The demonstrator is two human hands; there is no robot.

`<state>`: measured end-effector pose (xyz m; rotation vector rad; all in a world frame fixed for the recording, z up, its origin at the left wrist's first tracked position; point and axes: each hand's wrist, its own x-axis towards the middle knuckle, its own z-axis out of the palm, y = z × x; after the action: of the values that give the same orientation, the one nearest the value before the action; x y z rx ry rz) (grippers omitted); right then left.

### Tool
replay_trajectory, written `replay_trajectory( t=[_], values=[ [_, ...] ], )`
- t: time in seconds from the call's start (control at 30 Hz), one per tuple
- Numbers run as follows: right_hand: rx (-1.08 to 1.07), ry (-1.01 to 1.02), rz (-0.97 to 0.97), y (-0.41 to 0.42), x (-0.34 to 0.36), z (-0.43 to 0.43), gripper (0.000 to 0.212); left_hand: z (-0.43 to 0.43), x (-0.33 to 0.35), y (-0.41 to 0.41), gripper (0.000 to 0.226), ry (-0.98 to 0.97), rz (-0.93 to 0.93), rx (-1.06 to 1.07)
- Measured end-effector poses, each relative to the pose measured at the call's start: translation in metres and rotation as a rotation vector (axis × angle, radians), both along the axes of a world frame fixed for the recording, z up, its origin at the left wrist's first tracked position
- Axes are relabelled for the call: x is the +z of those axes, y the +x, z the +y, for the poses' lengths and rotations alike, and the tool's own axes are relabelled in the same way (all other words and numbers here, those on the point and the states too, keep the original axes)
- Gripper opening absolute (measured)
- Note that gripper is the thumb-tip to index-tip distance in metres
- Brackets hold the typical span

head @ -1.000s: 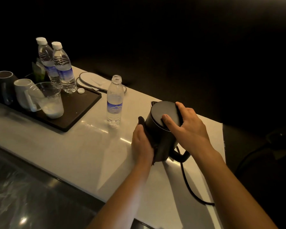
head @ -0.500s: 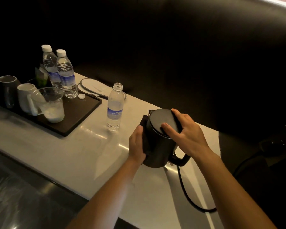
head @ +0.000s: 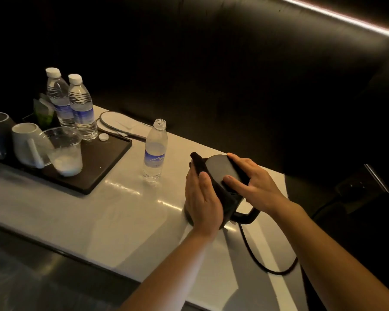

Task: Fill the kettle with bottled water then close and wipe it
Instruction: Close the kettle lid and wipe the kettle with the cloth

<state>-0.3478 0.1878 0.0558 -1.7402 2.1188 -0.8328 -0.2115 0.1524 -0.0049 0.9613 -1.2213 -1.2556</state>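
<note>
Head view: left hand (head: 203, 202) presses cloth (head: 198, 163).

kettle (head: 218, 173) on surface (head: 121, 212), right | open bottle (head: 155, 151) left of kettle | tray (head: 103, 167) far left, two capped bottles (head: 82, 108) on it

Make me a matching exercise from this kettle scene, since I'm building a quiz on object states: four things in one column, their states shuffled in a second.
Things:
1. kettle
2. lone bottle
3. paired bottles
4. plastic cup

States:
A. standing on the dark tray, white caps on
B. uncapped, standing on the white counter
C. lid shut, a hand on each side
D. clear, something white in the bottom

Pairs: 1-C, 2-B, 3-A, 4-D
</note>
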Motion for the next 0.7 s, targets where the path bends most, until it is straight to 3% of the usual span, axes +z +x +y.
replay_trajectory(
  t=[0.23,0.43,0.5,0.6,0.63,0.7],
  values=[
    [0.016,0.018,-0.006,-0.011,0.0,-0.007,0.073,-0.043,-0.052,0.012,0.038,0.052,-0.013,-0.215],
    [0.023,-0.001,0.017,-0.012,-0.003,-0.007,0.067,-0.089,-0.058,0.015,0.046,0.341,0.192,-0.607],
    [0.022,-0.012,0.017,-0.011,-0.003,-0.007,0.066,-0.102,-0.051,0.012,0.038,0.497,0.108,-0.643],
    [0.022,-0.018,0.019,-0.01,-0.004,-0.006,0.066,-0.121,-0.026,0.006,0.024,0.497,-0.283,-0.791],
    [0.027,-0.025,0.018,-0.01,-0.004,-0.006,0.067,-0.128,-0.019,0.002,0.025,0.514,-0.34,-0.841],
    [0.03,-0.029,0.028,-0.009,-0.004,-0.006,0.067,-0.138,-0.007,-0.005,0.03,0.652,-0.28,-0.862]
  ],
)
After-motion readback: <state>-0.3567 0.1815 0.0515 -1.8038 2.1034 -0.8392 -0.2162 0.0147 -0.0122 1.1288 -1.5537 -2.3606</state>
